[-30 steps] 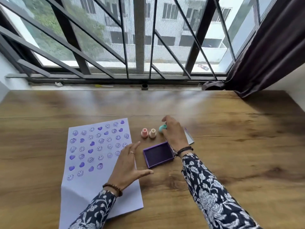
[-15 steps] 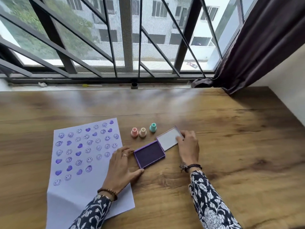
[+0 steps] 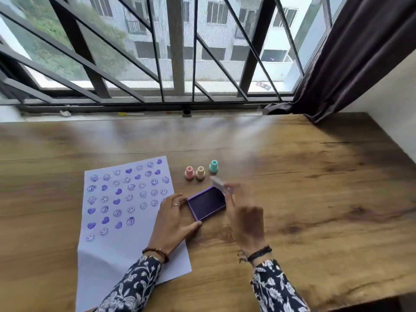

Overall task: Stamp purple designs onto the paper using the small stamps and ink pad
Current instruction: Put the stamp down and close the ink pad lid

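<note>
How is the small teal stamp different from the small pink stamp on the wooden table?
The small teal stamp stands apart and farther back; the small pink stamp stands close beside a cream stamp. The teal one is nearest the raised ink pad lid; the pink one is nearest the paper. Both stand upright, untouched, in the same flared shape.

We see a wooden table with a brown grain finish; it extends past both hands on all sides. Beyond the hands, at its far edge, a wide window spans the view, fitted with dark metal bars set upright and diagonal. Daylight enters through it, and a pale multi-storey building and green foliage show outside. Right of the right hand and beyond it, a dark curtain hangs beside a white wall.
</note>
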### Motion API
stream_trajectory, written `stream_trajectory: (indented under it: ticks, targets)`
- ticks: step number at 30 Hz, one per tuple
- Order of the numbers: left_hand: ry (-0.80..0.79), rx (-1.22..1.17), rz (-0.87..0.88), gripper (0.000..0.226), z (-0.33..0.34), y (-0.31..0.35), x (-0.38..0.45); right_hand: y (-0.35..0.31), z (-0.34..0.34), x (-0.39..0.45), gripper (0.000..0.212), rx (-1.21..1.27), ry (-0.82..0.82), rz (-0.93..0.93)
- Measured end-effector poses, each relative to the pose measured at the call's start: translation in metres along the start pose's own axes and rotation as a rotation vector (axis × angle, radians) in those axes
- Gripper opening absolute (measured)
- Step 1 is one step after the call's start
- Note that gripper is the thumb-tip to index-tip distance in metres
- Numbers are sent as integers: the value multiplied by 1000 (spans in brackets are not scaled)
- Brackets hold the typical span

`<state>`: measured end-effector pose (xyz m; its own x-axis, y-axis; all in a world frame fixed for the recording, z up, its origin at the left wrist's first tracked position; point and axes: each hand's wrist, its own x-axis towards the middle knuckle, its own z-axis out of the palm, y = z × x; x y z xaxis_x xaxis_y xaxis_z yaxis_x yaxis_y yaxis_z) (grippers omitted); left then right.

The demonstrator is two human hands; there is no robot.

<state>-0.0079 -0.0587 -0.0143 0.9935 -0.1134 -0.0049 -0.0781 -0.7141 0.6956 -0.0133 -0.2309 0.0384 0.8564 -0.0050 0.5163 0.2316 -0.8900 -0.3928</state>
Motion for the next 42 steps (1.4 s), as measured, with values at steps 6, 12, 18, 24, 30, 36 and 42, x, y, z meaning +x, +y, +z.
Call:
stream_trajectory:
  ticks: [6,12,18,24,30,36,42]
  targets:
    - [-26,-8,11,78,-2,-2,0,-25,31,-52,5,-68,-178,-184]
    - [-28,-12,30,73,-1,-3,0,-25,39,-36,31,1,-328,112]
    - [-21,-37,30,72,-3,-2,-1,-25,43,-11,50,5,-524,303]
    - [-26,-17,44,77,-2,-4,-1,-33,36,-23,66,-65,-380,477]
    - [-13,-43,36,74,-1,-5,-1,-37,41,-25,68,-42,-387,575]
    - [-28,-29,61,81,0,-8,1,-37,48,-16,69,-82,-394,566]
    - [-105,-25,105,96,-2,-14,0,-41,58,-14,68,-143,-329,598]
